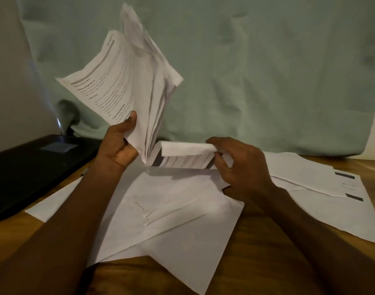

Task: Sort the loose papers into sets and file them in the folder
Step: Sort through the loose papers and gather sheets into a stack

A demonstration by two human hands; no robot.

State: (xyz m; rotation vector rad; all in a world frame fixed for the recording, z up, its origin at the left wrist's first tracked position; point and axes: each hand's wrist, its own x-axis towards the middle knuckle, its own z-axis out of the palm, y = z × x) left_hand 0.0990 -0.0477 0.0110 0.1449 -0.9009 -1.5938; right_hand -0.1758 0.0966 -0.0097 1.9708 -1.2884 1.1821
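My left hand [118, 145] grips a sheaf of printed papers [127, 81] by its lower corner and holds it upright above the table, the sheets fanned out and blurred. Just to its right, my right hand [237, 165] pinches the edge of a curled printed sheet [186, 155] lifted off the pile. Several loose white sheets [171, 209] lie overlapped on the wooden table [256, 262] under both hands. A black folder [33, 167] lies flat at the left, closed as far as I can see.
More loose sheets [322, 188] with dark printed bars lie at the right of the table. A pale green cloth [267, 71] hangs behind the table. A dark pen-like object [84, 171] pokes out by the folder's edge.
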